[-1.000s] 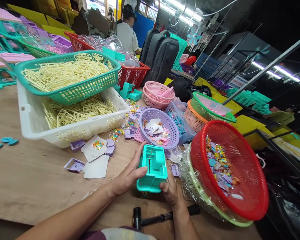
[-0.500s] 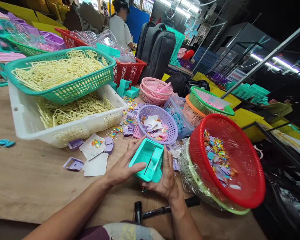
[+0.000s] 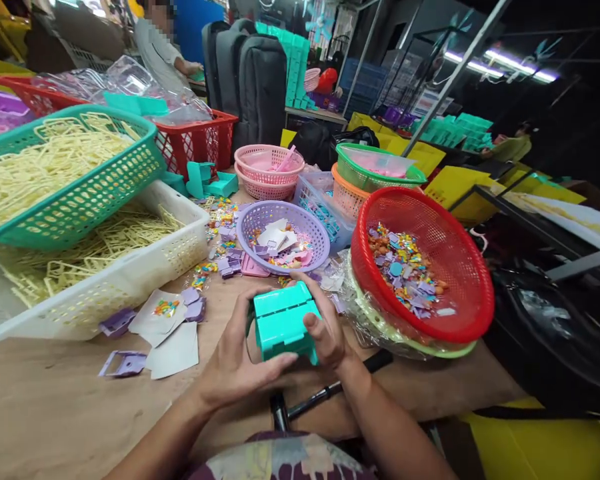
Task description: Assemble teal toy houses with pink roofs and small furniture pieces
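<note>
A turquoise plastic box (image 3: 285,320) is held between both hands above the near part of the table, its smooth, seamed faces towards me. My left hand (image 3: 237,353) grips its left side, the thumb stretched along the lower edge. On the other side my right hand (image 3: 327,330) wraps the box with the thumb pressed on its face. Fingers behind the box are partly hidden. Beyond it sits a lilac basket (image 3: 241,241) with small coloured pieces and white paper. Below the hands lies a black hammer-like tool (image 3: 313,400), partly covered by my right forearm.
At left a turquoise basket (image 3: 105,200) of cream plastic frames rests on a white crate (image 3: 145,273). To the right a red basket (image 3: 460,267) of mixed small parts leans on other baskets. White papers (image 3: 173,353) and purple pieces (image 3: 125,363) lie on the table. A person (image 3: 160,50) works behind.
The turquoise box has been turned from its open, hollow side to its seamed faces, and both hands have shifted their hold. My view has swung to the right.
</note>
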The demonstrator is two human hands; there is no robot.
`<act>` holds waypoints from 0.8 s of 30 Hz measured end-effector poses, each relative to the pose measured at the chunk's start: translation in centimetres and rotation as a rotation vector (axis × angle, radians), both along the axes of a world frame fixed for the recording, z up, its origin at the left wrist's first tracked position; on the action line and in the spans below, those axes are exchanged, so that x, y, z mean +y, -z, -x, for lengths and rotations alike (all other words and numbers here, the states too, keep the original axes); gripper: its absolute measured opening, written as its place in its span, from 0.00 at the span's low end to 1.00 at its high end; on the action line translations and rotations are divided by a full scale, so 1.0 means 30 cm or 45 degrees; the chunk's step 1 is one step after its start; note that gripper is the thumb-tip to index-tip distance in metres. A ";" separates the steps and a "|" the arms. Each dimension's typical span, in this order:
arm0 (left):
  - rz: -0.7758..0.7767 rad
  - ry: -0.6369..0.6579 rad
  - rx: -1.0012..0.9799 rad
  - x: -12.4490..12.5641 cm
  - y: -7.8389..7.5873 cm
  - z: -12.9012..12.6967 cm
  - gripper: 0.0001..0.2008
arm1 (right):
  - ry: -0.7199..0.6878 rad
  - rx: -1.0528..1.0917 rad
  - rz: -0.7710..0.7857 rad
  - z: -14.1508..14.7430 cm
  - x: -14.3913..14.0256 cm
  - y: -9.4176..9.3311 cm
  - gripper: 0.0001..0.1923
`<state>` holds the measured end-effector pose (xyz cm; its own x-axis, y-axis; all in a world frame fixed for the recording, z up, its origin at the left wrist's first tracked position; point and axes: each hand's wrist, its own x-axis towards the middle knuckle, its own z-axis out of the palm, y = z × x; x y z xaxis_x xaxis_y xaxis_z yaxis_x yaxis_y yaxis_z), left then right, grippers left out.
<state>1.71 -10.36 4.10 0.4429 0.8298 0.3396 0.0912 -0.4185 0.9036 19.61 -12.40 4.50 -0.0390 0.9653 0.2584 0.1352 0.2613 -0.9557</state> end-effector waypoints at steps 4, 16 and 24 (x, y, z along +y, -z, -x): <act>-0.092 -0.066 -0.004 0.005 0.015 -0.010 0.34 | 0.137 -0.125 -0.121 0.013 -0.014 0.025 0.35; -0.193 -0.127 0.405 0.024 0.018 0.051 0.36 | 0.061 -0.454 -0.266 -0.008 0.003 -0.012 0.37; -0.395 -0.207 0.553 -0.012 0.000 0.012 0.22 | 0.134 -1.086 -0.378 0.087 0.003 -0.082 0.38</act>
